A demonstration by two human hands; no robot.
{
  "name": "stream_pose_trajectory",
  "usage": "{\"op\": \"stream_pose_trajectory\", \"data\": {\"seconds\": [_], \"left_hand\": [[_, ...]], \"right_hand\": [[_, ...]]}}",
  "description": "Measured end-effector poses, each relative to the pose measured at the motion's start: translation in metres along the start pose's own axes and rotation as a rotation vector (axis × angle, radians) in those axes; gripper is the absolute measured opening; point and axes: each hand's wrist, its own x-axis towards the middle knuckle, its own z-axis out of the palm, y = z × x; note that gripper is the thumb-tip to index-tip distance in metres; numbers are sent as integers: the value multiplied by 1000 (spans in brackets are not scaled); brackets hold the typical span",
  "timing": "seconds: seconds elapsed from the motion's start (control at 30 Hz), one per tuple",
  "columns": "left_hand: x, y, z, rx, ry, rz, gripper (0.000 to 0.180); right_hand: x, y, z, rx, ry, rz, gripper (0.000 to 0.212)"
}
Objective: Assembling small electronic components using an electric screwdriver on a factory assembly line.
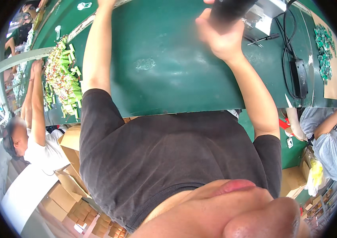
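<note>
My right hand [224, 39] is wrapped round a black cylindrical object [230, 12] at the top of the view, right of the middle. The object runs off the upper edge and is blurred, so its kind does not show. Beside it stands a white and silver metal device [260, 18]. My left arm reaches forward over the green table [168, 79], and only the base of my left hand [106, 2] shows at the upper edge. Its fingers are cut off, along with anything they touch.
Left of my left arm lies a heap of green tube-shaped pieces with thin wires [65, 77]. At right are a screwdriver [264, 39], a black power adapter [298, 77] with looped cable, and small green circuit boards [324, 51] on cardboard. Co-workers sit at both sides; cardboard boxes [71, 141] stand nearby.
</note>
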Motion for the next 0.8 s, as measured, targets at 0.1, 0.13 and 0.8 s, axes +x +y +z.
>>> {"op": "stream_pose_trajectory", "data": {"seconds": [0.1, 0.13, 0.8], "left_hand": [[0, -50, -3, 150, -84, -70, 29], [-4, -56, -7, 62, -228, -137, 28], [-164, 219, -100, -267, -601, 522, 12]], "right_hand": [[0, 4, -1, 15, 13, -1, 46], [0, 3, -2, -6, 8, -30, 46], [67, -76, -34, -262, 138, -376, 46]]}}
